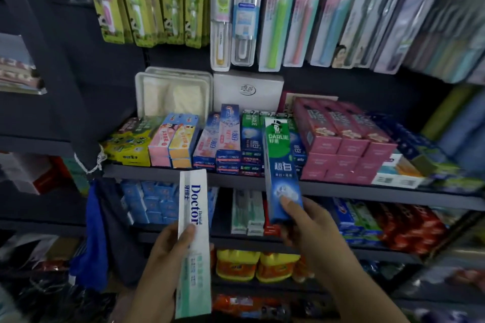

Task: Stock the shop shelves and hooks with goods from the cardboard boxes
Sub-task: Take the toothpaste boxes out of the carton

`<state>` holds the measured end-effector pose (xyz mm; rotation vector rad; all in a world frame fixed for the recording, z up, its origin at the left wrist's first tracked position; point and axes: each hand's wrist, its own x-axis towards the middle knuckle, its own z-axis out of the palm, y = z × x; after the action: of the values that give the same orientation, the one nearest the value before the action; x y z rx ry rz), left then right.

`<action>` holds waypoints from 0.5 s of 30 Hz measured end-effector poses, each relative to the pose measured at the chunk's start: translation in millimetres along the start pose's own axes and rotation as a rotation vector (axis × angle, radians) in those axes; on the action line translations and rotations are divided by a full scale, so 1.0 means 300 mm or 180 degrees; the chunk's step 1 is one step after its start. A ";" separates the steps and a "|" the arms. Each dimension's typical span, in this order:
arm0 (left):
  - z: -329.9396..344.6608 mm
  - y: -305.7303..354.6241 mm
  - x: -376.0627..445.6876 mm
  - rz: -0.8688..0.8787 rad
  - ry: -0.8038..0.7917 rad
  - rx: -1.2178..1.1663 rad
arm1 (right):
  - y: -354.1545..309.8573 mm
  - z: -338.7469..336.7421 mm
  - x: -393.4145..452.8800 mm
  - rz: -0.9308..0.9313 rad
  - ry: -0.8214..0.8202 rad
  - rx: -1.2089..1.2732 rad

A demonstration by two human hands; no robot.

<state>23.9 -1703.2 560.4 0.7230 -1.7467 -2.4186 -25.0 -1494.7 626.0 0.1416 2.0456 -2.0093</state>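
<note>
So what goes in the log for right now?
left hand: holds Doctor toothpaste box | right hand: holds Darlie toothpaste box | at toothpaste shelf

shelving: dark metal shelf unit (367, 190), several tiers | backing: dark panel (105, 73) | light: dim

The middle shelf (183, 172) is packed edge to edge with toothpaste boxes (338, 144), leaving no gap at its front. Open room lies above the low yellow boxes (126, 144) at its left end. Hanging toothbrush packs (147, 0) close the space overhead. A blue bag (91, 233) hangs beside the lower shelf.
</note>
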 end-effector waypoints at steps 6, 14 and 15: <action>0.045 0.006 -0.011 -0.0018 -0.0135 0.0011 | -0.121 -0.041 0.176 -0.0064 0.0518 0.0363; 0.038 -0.004 -0.019 -0.0044 -0.0119 0.0080 | -0.168 -0.024 0.243 0.0193 0.0920 0.1762; 0.035 -0.006 -0.020 -0.0057 -0.0121 0.0079 | -0.168 -0.023 0.247 0.0206 0.0950 0.1977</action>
<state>25.2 -1691.3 563.3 0.7031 -1.7947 -2.4424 -109.7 -1498.2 655.6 0.6498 1.4522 -2.6374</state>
